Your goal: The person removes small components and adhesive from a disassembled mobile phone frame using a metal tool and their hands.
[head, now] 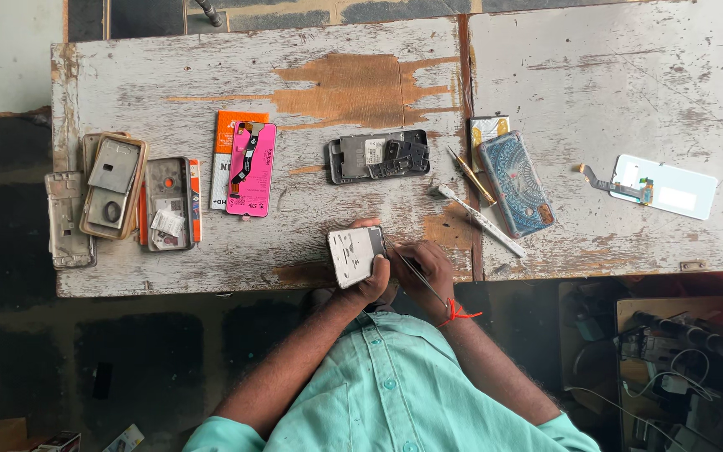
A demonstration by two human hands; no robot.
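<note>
A long worn wooden table (211, 75) with peeling white paint fills the view, the person in a mint-green shirt (387, 393) leaning over its near edge. At the left end lies a stack of phone frames (115, 197), next to it a pink phone panel (251, 170). Near the middle sits a dark opened phone body (378, 156), and further right a blue patterned phone case (515, 184) and a white back cover (667, 186). The left hand (371, 280) is closed around a silver phone frame (351, 254) at the table's near edge. The right hand (424, 269) pinches thin tweezers (416, 272), tip at the frame's edge.
</note>
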